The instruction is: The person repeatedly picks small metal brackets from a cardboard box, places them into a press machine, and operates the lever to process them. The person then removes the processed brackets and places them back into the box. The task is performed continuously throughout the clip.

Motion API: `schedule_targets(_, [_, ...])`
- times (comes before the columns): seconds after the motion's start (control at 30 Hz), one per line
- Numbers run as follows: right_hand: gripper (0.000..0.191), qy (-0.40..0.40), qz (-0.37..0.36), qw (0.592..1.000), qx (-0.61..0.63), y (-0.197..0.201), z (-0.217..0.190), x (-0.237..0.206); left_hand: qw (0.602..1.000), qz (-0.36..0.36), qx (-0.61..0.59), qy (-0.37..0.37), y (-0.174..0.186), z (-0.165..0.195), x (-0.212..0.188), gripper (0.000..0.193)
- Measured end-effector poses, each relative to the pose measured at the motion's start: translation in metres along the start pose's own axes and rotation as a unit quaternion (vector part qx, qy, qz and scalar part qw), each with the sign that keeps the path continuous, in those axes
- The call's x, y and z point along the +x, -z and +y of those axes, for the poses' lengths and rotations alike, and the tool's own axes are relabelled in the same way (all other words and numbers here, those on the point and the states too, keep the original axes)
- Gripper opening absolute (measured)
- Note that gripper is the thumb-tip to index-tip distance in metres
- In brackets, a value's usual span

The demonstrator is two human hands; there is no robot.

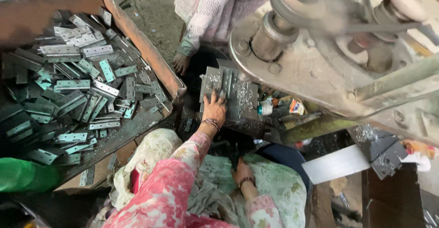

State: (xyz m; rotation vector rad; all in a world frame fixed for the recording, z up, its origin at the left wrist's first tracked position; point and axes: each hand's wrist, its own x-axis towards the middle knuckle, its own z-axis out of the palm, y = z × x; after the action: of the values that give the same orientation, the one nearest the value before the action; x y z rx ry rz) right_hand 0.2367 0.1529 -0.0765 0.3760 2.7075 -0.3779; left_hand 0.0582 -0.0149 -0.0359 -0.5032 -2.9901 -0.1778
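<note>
The largest thing is the grey cast-metal press, filling the upper right of the frame, with a belted pulley near the top edge; its surfaces look rough, oily and dulled. Next in size, the rusty-walled bin takes the upper left, heaped with flat steel hinges, pale grey-green and punched with small holes.

At centre frame lies the press bed, a dark steel block dusted with bright shavings. On it sits one hinge plate, and the person's left hand rests on it, fingers spread flat and pressing rather than closed round it. I judge the plate stiff, thin and light for its size, with sharp stamped edges and a slick, perhaps oily face (so a pinch on the long edges seems safer than a slide across the flat).

The right hand lies low in the lap at lower centre on soft floral cloth; whether it holds anything cannot be told. A co-worker's hand hangs loosely above centre, beside the bin's corner.
</note>
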Motion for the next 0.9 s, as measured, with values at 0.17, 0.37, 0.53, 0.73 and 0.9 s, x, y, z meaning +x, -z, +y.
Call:
schedule_targets(0.17, [0.065,0.037,-0.028,0.999,-0.015,0.004,0.001,0.002,1.0,-0.025,-0.007,0.012,0.012,-0.003,0.015,0.045])
schedule_targets(0.37, [0.064,-0.033,0.002,0.999,-0.011,-0.006,-0.004,0.0,1.0,-0.013,-0.008,0.02,0.017,-0.001,0.026,0.045])
schedule_targets(0.53, [0.051,0.001,0.029,0.999,0.026,-0.016,-0.005,-0.001,1.0,-0.007,-0.009,0.025,0.013,-0.003,0.026,0.042])
schedule_targets(0.73, [0.065,0.02,0.0,0.999,0.028,-0.012,0.006,0.014,0.999,0.013,-0.042,0.013,0.032,-0.016,0.022,0.043])
schedule_targets(0.9, [0.068,0.011,-0.033,0.996,-0.078,0.006,0.023,0.042,0.977,0.17,-0.057,0.114,0.04,-0.094,-0.031,0.037])
